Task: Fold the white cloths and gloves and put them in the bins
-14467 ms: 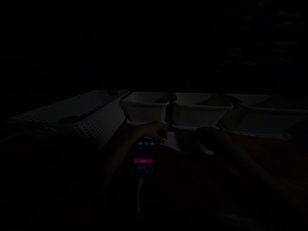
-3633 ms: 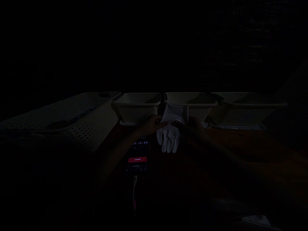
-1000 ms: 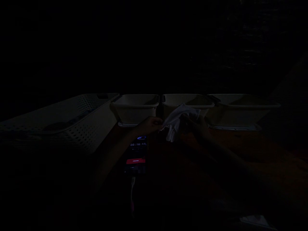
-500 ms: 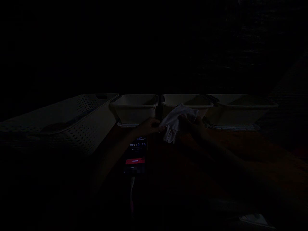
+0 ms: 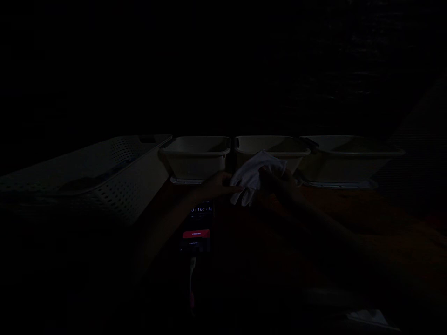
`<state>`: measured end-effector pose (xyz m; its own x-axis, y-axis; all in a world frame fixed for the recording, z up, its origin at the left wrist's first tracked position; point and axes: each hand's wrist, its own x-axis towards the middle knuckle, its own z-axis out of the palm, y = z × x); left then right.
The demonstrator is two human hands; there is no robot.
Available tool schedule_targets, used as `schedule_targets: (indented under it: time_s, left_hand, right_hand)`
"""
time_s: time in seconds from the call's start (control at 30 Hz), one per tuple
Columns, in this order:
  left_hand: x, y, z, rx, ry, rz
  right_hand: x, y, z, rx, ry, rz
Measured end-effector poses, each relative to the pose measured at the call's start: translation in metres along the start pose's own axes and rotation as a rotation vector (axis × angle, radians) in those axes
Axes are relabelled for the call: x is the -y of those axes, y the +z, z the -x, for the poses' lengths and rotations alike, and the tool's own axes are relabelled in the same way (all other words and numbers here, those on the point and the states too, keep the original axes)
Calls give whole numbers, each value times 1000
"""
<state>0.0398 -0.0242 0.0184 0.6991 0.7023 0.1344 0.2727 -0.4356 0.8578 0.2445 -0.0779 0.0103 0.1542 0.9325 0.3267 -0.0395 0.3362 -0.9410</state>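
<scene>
The picture is very dark. A pale cloth glove [image 5: 256,171] is stretched between my hands in front of the middle bin, its limp fingers hanging down. My right hand [image 5: 284,185] grips the glove's cuff end, thumb on top. From the other side my left hand [image 5: 219,184] pinches the glove near its fingers, the thumb lying across the cloth; the other fingertips are hidden behind it. Below my left forearm a lit phone [image 5: 196,232] shows a running timer and a red button.
Three pale plastic bins stand in a row at the back: a left bin [image 5: 197,163], a middle bin [image 5: 296,160] and a right bin [image 5: 349,165]. To the left is a large perforated basket [image 5: 150,172] with dark contents. A cable [image 5: 191,279] runs from the phone.
The glove's hanging fingers have shifted slightly left, and my left thumb now lies further over the cloth. My left wrist covers more of the phone's timer. My right hand has barely moved.
</scene>
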Motion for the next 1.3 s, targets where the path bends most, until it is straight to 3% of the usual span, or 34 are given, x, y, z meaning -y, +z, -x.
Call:
schedule_targets:
  time_s: [0.23,0.7,0.9,1.03,1.3]
  left_hand:
    - [-3,-2,3,-9,-46,-30]
    - [0,-4,0,63,15,-91]
    - [6,-4,-5,-8,23,15]
    - [10,-3,-7,-46,12,58]
    - [2,6,0,-47,-65,27]
  right_hand:
    - [1,0,1,8,11,31]
    - [-3,-4,-5,-32,-4,-49]
    - [-2,0,-4,-37,69,-41]
    - [-1,1,-3,46,31,12]
    - [-6,5,-2,35,14,29]
